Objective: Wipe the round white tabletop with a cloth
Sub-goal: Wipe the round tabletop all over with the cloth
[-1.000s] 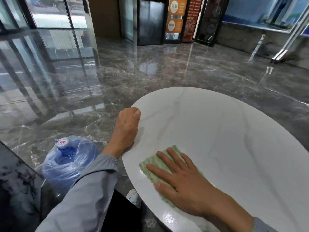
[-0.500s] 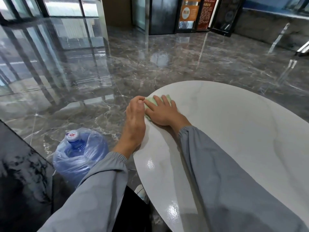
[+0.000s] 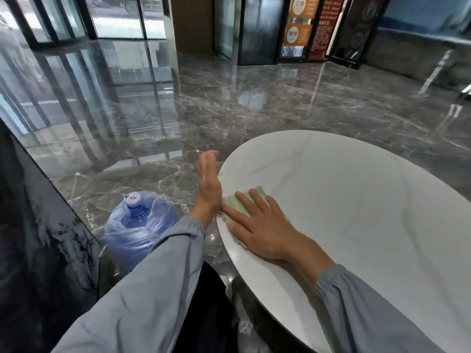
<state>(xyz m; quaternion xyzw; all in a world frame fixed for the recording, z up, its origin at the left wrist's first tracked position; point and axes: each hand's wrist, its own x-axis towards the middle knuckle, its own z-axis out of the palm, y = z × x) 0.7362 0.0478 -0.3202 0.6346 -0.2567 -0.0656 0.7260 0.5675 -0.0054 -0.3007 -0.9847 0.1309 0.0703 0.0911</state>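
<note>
1. The green cloth [image 3: 230,202] lies flat on the near left part of the round white tabletop [image 3: 356,212], right at its rim. One corner points away from the person, toward the middle of the top.
2. The right hand [image 3: 262,230] lies palm down on the cloth and covers most of it. Its fingers [image 3: 244,201] are straight, spread and flat, pressing down rather than gripping. The thumb lies along the cloth's near edge.
3. The left hand [image 3: 210,184] stands on its edge against the tabletop's rim, just beside the cloth, palm toward the table. Its fingers are extended and together, bent slightly at the tips, and hold nothing. The heel of this hand touches the cloth's left edge.
4. Both arms wear grey sleeves with gathered cuffs: the left sleeve [image 3: 153,289] comes up from the lower left, and the right sleeve [image 3: 369,314] crosses the tabletop from the lower right.
5. The tabletop is glossy, with faint grey veins.
6. On the floor left of the table stands a large blue water bottle [image 3: 140,225], wrapped in clear plastic, cap up.
7. The floor [image 3: 229,110] is polished dark marble.
8. A dark glossy slab [image 3: 38,238] fills the left edge of the view.
9. Far behind are glass doors [image 3: 122,16] and orange posters [image 3: 297,21].
</note>
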